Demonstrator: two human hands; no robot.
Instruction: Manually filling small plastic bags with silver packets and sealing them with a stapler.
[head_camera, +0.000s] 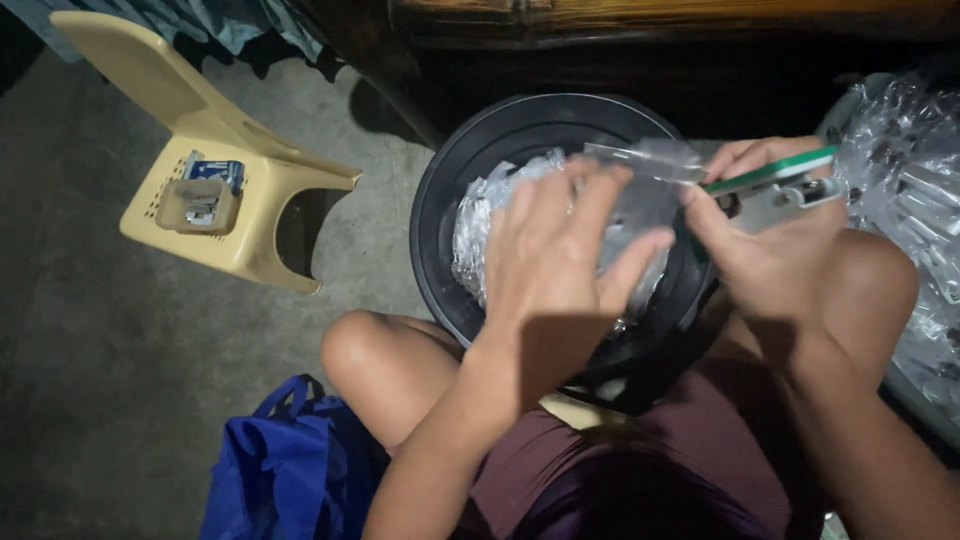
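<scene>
clear plastic, a small flat bag (640, 160), is pinched between both hands above a black round basin (450, 200). its long axis runs left to right across the head view, with its top edge tilting slightly down toward the right. the left hand (560, 250) spreads its fingers (590, 205) over the near face of the bag and pinches it; the right hand (775, 245) is clamped on a green-topped stapler (775, 185), whose nose points left and meets the bag's right end. the stapler's long axis also runs left to right, rising a little to the right.

the basin sits between the person's bare knees, and crinkled clear plastic bags (480, 225) lie inside it, partly hidden by the left hand. a heap of more clear wrapped bags (910, 170) lies at the right edge. a beige plastic chair (215, 135) stands on the concrete floor (90, 330) to the left, with a small blue and white box (215, 172) on its seat. a blue cloth bag (285, 465) lies beside the left knee. the held bag looks thin, glossy and see-through; i cannot tell what it contains.
</scene>
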